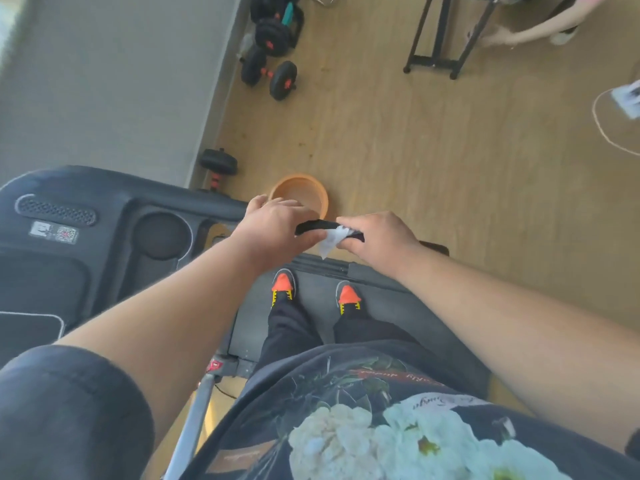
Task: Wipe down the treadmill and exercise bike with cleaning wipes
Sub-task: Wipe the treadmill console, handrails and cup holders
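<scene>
I stand on the dark treadmill belt (388, 313), its black console (104, 237) to my left. A black handrail (317, 225) runs from the console to the right at waist height. My left hand (273, 226) is closed around this handrail. My right hand (377, 240) grips the same rail further right, with a white cleaning wipe (332, 240) pressed between its fingers and the rail. Part of the wipe hangs below the rail. The exercise bike is not in view.
An orange ring-shaped object (301, 192) lies on the wooden floor just past my hands. Black dumbbells (270, 76) sit along the grey wall (114, 81). A black metal stand (446, 39) and another person's arm (540, 26) are at the far right.
</scene>
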